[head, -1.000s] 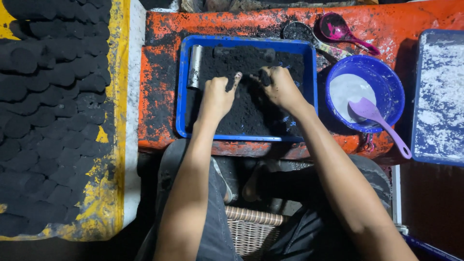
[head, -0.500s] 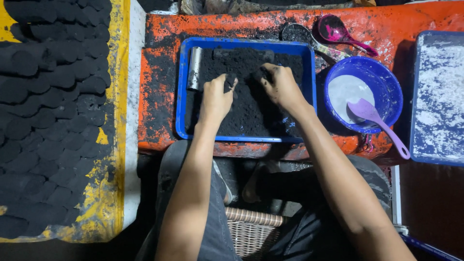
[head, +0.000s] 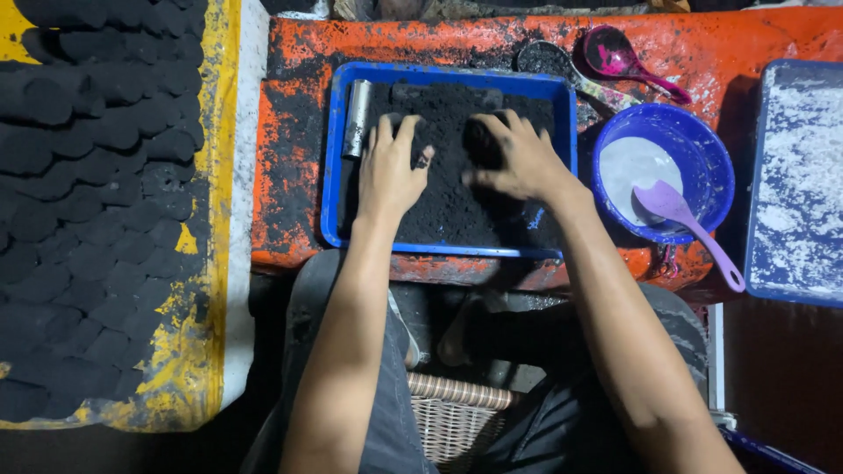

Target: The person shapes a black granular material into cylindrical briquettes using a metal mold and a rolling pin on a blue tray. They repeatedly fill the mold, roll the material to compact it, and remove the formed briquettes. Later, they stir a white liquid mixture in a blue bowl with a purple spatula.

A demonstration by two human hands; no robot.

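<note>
Fingers [head: 399, 132] spread flat on black powder [head: 448, 206], right hand [head: 518, 162] cupped

A: What's cut off?
B: The white-dusted tray [head: 803, 175] runs off the right edge. The sheet of black discs [head: 97, 202] runs off left and top.
A: Hidden?
B: The right hand [head: 518, 162] covers part of a dark lump [head: 480, 142]; its shape is unclear.

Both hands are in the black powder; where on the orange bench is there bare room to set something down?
Bare bench lies left of the blue tray, and a strip along the far edge. Right of the tray is crowded: bowl, purple spoon, pink spoon. Left hand and right hand fill the tray.
</note>
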